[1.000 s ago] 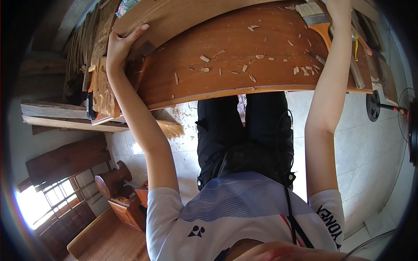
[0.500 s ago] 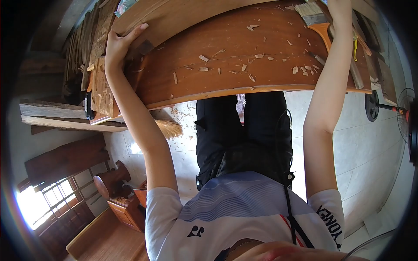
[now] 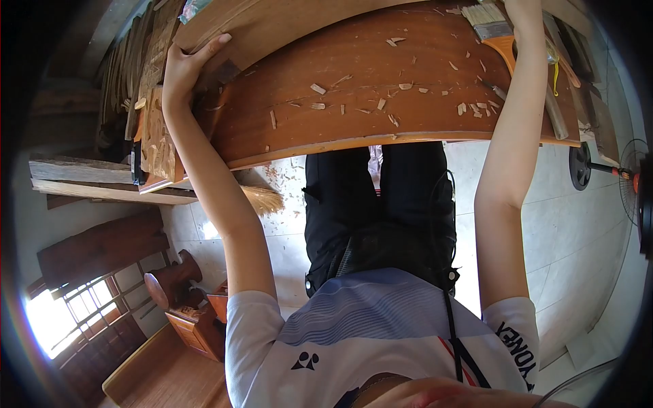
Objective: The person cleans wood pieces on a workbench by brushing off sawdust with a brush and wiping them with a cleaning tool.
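A long brown wooden board [image 3: 272, 27] lies across the far side of the worktable, its upper part cut off by the view. My left hand [image 3: 188, 68] grips the board's left end, with the thumb over the top face and the other fingers mostly hidden. At the top right, my right hand [image 3: 522, 12] reaches out of view, so its fingers and anything in them cannot be seen. Close beside the right forearm lies a paintbrush [image 3: 502, 47] with an orange handle. Small wood chips [image 3: 381, 104] are scattered over the reddish-brown tabletop [image 3: 306, 126].
A carved wood block [image 3: 160, 146] and stacked planks [image 3: 112, 180] stand at the left. Tools with long handles [image 3: 556, 119] lie at the table's right end. A fan [image 3: 629, 177] is at far right. A straw broom [image 3: 262, 200] and shavings are on the floor.
My right hand and forearm have shifted slightly left. My left hand keeps its grip on the board, which looks almost unmoved.
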Action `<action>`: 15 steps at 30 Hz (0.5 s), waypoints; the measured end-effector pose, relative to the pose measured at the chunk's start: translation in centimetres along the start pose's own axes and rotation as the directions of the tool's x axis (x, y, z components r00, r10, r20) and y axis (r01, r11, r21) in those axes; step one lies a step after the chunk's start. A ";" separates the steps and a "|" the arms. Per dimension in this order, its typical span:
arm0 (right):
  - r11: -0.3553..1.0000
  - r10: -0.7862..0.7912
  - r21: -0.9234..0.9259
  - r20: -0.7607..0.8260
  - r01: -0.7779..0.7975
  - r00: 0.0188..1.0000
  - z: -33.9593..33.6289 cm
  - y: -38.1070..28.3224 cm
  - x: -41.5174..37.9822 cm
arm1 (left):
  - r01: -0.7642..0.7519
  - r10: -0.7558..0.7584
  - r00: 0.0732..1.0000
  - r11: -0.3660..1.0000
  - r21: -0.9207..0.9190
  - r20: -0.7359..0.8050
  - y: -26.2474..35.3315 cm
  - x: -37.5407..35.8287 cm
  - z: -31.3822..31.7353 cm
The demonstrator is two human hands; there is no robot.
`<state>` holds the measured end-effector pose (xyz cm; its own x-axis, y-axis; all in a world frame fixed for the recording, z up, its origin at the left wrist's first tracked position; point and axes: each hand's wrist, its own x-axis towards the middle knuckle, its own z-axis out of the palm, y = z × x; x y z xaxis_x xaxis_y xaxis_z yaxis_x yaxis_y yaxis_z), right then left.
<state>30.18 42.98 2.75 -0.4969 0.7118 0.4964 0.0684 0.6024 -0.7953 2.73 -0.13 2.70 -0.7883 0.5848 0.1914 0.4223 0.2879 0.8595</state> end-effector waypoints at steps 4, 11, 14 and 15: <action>0.989 0.130 0.073 -0.002 -0.129 0.992 -1.0 0.3 -0.3 | -0.041 0.041 0.999 0.999 -0.014 0.000 -0.1 0.2 0.1; 0.997 0.073 0.000 0.065 -0.073 0.995 1.2 -2.6 -1.0 | -0.006 0.006 1.000 1.000 0.005 0.002 0.1 0.0 0.1; 0.997 0.077 -0.003 0.047 -0.077 0.996 0.9 -1.4 -0.5 | 0.008 -0.008 1.000 1.000 0.023 -0.004 0.3 -0.1 0.2; 0.999 0.035 -0.029 0.024 -0.034 0.999 0.5 -1.0 -0.4 | 0.029 -0.029 1.000 0.999 0.037 -0.005 0.3 -0.1 0.1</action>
<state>29.82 41.90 3.20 -0.5148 0.7234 0.4600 0.1099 0.5878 -0.8015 3.03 -0.05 2.93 -0.8022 0.5726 0.1690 0.4155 0.3322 0.8468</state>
